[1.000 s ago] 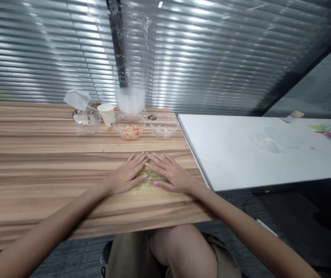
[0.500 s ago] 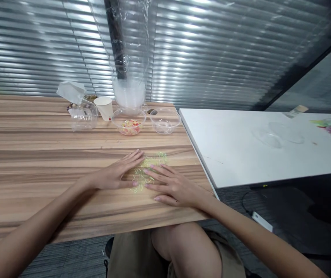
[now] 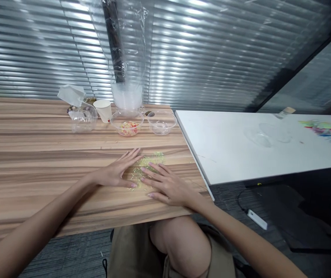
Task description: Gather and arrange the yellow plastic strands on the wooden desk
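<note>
Thin yellow-green strips [image 3: 145, 161] lie loosely spread on the wood-grain table [image 3: 38, 154]; too small to name, they look like short shiny plastic pieces. At their left edge my left hand [image 3: 116, 170] rests with fingers stretched and thumb apart. My right hand [image 3: 169, 185] lies flat over their right side, fingers spread, hiding part of them. Neither hand grips anything. Beyond the hands stand a clear bowl [image 3: 127, 123] of small red, orange and yellow pieces and a second clear bowl [image 3: 162, 122].
A paper cup [image 3: 103, 111], a tipped clear container [image 3: 83, 119] and a larger translucent tub [image 3: 127, 96] with a plastic bag stand at the back. To the right, a white table [image 3: 217, 150] holds clear lids [image 3: 260, 137] and coloured strips [image 3: 325, 129]. Blinds rise behind.
The view has shifted slightly. Both hands stay flat among the yellow-green strips, with only a slight shift of the fingers.
</note>
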The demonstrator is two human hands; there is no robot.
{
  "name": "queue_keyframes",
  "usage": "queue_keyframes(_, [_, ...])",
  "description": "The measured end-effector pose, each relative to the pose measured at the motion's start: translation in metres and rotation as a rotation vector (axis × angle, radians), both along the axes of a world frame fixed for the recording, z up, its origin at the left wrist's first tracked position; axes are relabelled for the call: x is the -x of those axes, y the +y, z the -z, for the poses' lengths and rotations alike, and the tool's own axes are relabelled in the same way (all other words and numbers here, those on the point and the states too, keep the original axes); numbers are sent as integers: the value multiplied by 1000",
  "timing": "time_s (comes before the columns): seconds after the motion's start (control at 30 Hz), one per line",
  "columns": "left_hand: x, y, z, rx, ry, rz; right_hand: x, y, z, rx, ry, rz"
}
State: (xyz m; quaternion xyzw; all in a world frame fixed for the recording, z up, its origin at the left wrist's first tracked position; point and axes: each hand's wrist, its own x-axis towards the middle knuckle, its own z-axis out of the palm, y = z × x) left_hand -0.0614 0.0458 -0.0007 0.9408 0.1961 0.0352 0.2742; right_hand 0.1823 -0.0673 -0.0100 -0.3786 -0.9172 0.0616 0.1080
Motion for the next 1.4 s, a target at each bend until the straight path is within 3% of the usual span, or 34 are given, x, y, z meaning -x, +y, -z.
queue_keyframes(0.3, [1,4,0,-23,62,124,0,-1,-1,-44,-7,-35])
queue_keyframes(0.57, [14,17,-9,188,18,81,0,-2,3,-73,9,-34])
queue_keyframes(0.97, [3,5,0,0,51,18,-1,9,5,-125,133,78])
queue_keyframes(1.13, [0,3,5,-69,56,12,2,9,6,-122,89,-13])
queue_keyframes(1.4, [3,5,3,-40,-2,12,2,10,0,-77,-19,-157])
